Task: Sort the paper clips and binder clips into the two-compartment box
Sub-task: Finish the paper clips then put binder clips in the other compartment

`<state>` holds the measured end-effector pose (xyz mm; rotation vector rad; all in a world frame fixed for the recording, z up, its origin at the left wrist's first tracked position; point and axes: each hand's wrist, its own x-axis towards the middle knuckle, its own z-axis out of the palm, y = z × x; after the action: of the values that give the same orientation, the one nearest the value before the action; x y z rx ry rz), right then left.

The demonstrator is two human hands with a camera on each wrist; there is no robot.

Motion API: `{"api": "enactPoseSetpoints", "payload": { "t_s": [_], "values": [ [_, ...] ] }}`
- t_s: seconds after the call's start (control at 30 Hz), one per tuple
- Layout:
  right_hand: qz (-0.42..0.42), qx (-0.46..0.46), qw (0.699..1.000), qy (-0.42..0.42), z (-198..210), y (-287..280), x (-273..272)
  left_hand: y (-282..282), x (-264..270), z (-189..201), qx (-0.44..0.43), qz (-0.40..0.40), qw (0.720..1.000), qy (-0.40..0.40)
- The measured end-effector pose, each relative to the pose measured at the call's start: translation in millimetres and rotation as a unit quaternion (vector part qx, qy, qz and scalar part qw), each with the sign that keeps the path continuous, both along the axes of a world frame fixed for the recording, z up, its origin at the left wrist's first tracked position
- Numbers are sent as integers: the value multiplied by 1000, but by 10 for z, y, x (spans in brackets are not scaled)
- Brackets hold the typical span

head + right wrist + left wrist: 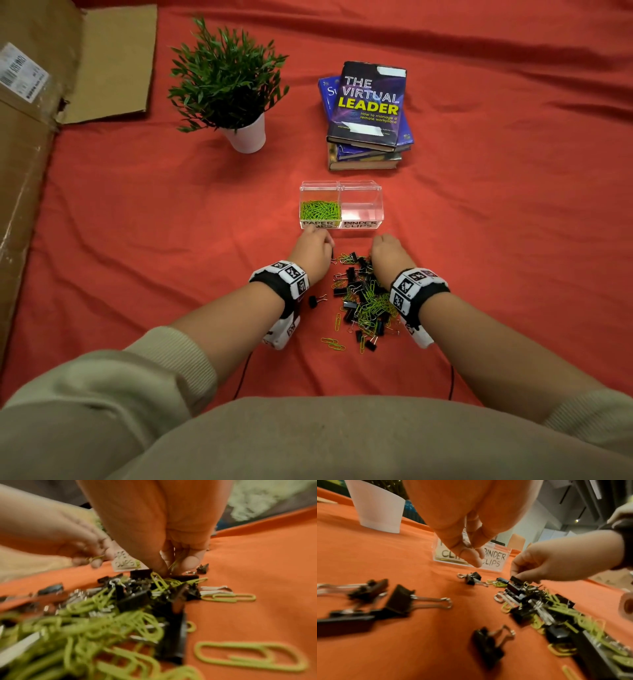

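Both hands work at the far edge of the heap of clips [363, 298], just short of the clear box [341, 205]. Left hand [313, 248] pinches a green paper clip [96, 558] right before the paper-clip side; right hand [387, 251], fingers curled into the heap, pinches something I cannot identify, nearer the empty binder-clip side.

The right hand [173, 555] reaches down into the heap of clips [120, 608] on the orange cloth [257, 561], seemingly pinching a green paper clip [176, 562]; the left hand [68, 536] is blurred beside it.
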<state>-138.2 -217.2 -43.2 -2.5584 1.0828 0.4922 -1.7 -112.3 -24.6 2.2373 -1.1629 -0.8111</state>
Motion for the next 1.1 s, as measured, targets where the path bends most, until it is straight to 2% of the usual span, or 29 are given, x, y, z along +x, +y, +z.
{"api": "enactPoseSetpoints", "payload": {
  "t_s": [0.1, 0.2, 0.27, 0.37, 0.4, 0.5, 0.53, 0.57, 0.6, 0.63, 0.7, 0.73, 0.8, 0.87, 0.93, 1.1],
  "values": [
    [23, -5, 1000, -6, -21, -6, -60, -108, -114, 10, 18, -6, 1000, 18],
    [-105, 76, 991, -46, 32, -83, -97, -192, -190, -46, 40, -58, 997, -18],
    [-197, 131, 962, -136, 86, -118, -163, -210, -204, -118, 55, -117, 990, -60],
    [-282, 230, 903, -230, 174, -183, -279, -199, -195, -192, 75, -184, 974, -105],
    [-310, 275, 874, -252, 194, -205, -302, -192, -191, -199, 71, -192, 972, -118],
    [-407, 413, 751, -316, 233, -217, -323, -186, -199, -203, 51, -199, 968, -146],
    [-426, 436, 720, -332, 243, -206, -314, -181, -203, -200, 49, -200, 967, -151],
    [-436, 444, 706, -339, 238, -191, -293, -174, -203, -202, 48, -200, 966, -153],
    [-434, 439, 711, -337, 228, -177, -264, -160, -200, -199, 48, -200, 967, -152],
    [-413, 411, 747, -319, 209, -164, -231, -144, -192, -198, 49, -198, 967, -149],
    [-316, 308, 861, -252, 148, -117, -169, -96, -162, -194, 50, -192, 969, -144],
    [-261, 253, 905, -221, 117, -88, -142, -65, -145, -190, 52, -189, 970, -141],
    [-161, 182, 953, -182, 92, -13, -97, -3, -106, -190, 57, -187, 971, -138],
    [-72, 144, 974, -157, 76, 44, -74, 69, -58, -196, 63, -178, 972, -139],
    [-37, 124, 981, -145, 62, 52, -96, 134, -1, -208, 71, -157, 975, -142],
    [-137, 97, 974, -151, 71, -63, -207, 126, -11, -170, 67, -124, 977, -159]
  ]
}}
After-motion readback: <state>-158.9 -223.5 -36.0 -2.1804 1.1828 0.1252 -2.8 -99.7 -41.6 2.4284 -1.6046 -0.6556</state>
